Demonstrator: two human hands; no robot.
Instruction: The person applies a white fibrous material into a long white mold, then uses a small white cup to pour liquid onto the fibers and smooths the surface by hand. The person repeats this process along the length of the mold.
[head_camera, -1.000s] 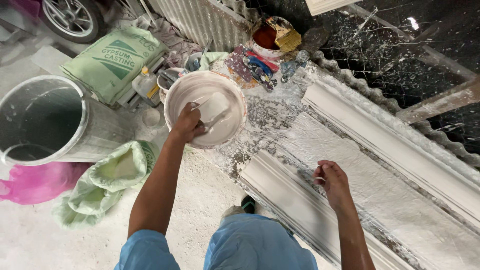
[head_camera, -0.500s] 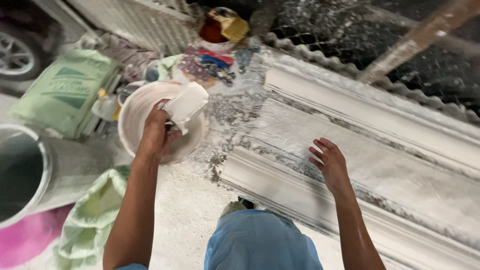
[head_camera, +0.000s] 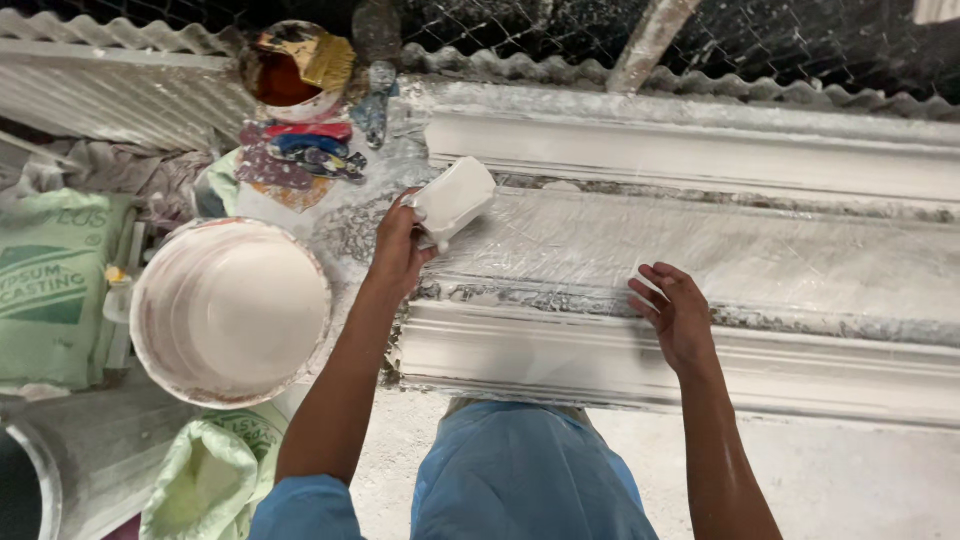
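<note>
Right now I am watching the left hand (head_camera: 398, 245) gripping a small white plaster-coated scoop (head_camera: 455, 200), fingers wrapped tight around its lower end, just left of the frame's centre. It is tilting the scoop over the long white plaster moulding form (head_camera: 700, 250) that is running across the middle and right of the frame, probably so that whatever is in it can run onto the flat glossy channel. I cannot tell whether the scoop is carrying any mix, since its mouth is facing away.

The right hand (head_camera: 678, 318) is resting with fingers loosely spread and holding nothing, fingertips touching the crusted near edge of the channel, seemingly steadying the form.

At the left of the frame, a round white bucket (head_camera: 160, 350) is sitting within easy reach of the left arm, holding smooth white wet plaster. In the upper left, a smaller round pot (head_camera: 290, 75) is holding a dark reddish-brown liquid with a stained rag over its rim. A pale green printed sack (head_camera: 50, 290) is lying at the far left edge, beside the bucket.
</note>
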